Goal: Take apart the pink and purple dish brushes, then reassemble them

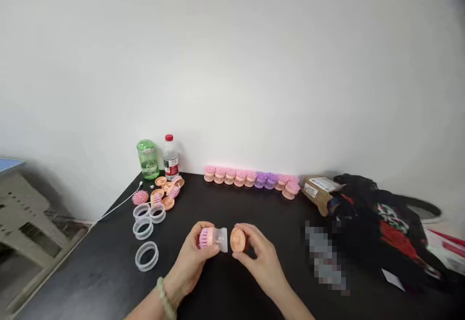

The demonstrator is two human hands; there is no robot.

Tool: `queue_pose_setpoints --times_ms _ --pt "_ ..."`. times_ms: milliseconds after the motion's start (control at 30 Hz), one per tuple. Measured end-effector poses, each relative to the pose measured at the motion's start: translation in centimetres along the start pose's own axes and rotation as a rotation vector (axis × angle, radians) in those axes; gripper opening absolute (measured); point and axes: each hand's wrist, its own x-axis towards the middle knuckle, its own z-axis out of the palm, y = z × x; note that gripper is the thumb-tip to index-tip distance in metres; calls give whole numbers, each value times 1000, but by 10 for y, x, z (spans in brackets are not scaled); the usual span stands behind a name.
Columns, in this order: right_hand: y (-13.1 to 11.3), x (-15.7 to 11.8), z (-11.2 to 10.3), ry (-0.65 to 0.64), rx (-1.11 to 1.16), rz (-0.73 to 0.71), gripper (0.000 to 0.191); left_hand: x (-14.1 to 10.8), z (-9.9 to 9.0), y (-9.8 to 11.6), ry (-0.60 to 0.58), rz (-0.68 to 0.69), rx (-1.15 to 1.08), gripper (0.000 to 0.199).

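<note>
My left hand [190,260] grips a pink-bristled brush head [205,238] joined to a clear plastic cylinder [220,239]. My right hand [260,261] holds a round peach plastic cap [237,240] by its edge, with the fingers over the top. The cap sits a small gap from the open end of the cylinder, and the two do not touch. A beaded bracelet [165,298] circles my left wrist. Loose peach caps [167,203], pink brush heads [173,191] and clear plastic rings [147,256] lie to the left of my hands.
A row of assembled pink and purple brushes [250,178] stands along the wall on the black table [109,281]. Behind the loose parts are a green bottle [147,159] and a water bottle [170,157]. A cardboard package [317,193] and dark printed cloth [392,228] lie at right.
</note>
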Motion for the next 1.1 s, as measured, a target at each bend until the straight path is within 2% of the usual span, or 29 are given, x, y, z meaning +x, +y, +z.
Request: queue_pose_setpoints --times_ms 200,400,600,833,1000,1100 --pt "-5 -8 -5 -44 -42 -149 56 -1 1 -4 -85 2 43 58" --pt "-5 -14 -4 -108 -45 -203 55 -3 4 -2 -96 -10 46 56" --pt "-5 -13 -2 -1 -2 -283 51 -5 6 0 -125 -23 23 51" --pt "-11 -12 -3 19 -14 -366 46 -5 6 -2 -136 -26 50 51" --pt "-11 -12 -4 -18 -46 -493 35 -6 8 -3 -152 -135 68 50" --pt "-14 -9 -8 -83 -28 -613 41 -5 7 -9 -163 -238 78 52"
